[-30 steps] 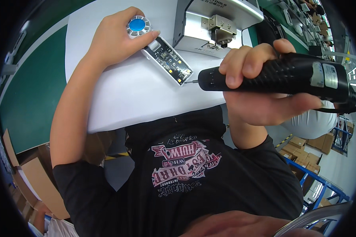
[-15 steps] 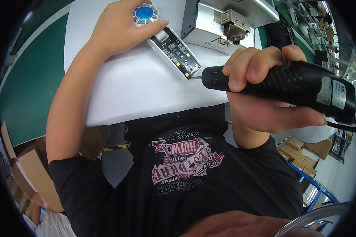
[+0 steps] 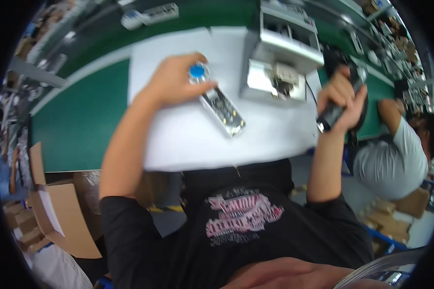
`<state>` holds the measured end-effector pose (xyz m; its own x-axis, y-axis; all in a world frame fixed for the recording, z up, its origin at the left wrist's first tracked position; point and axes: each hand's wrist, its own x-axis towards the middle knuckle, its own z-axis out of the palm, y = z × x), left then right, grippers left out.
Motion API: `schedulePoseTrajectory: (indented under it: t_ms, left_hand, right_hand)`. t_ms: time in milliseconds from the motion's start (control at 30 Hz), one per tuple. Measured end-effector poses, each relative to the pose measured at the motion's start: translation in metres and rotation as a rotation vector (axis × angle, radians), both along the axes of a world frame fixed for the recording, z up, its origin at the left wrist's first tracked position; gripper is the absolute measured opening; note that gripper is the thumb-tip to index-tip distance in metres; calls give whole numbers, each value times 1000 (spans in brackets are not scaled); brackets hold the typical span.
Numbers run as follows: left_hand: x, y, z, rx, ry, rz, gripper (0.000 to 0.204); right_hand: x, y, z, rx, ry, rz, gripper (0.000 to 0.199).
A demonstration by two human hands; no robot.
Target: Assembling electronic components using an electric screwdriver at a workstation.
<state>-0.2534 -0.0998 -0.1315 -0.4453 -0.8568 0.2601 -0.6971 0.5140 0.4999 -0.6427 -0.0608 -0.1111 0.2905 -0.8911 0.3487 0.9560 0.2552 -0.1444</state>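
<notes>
The left hand [image 3: 171,82] pinches a blue-capped knob [image 3: 196,72] at the far end of a long board [image 3: 223,111], fingers closed on it; the board lies slantwise on the white mat [image 3: 178,139], near its middle; the right hand [image 3: 341,94] is wrapped around a black driver [image 3: 335,108], lifted off by the mat's right edge. Pressing the board flat looks wise; the grey fixture [image 3: 279,58] crowds the far right, and open mat lies toward the front edge.
</notes>
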Motion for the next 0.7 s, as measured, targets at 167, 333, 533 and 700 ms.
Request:
schedulePoseTrajectory:
  t_ms: [167,333,533,700]
  left_hand:
    - [70,-43,-1,-32,8,383,73]
    - [111,-95,-19,-54,-172,985,80]
    - [99,-88,-41,-730,-294,879,55]
    - [15,-89,-20,-597,-99,446,33]
  right_hand:
    - [-41,47,-38,121,289,-201,65]
    - [-67,49,-28,265,276,-315,65]
    - [-34,-12,23,423,684,-379,63]
    - [-40,-96,19,594,930,-398,63]
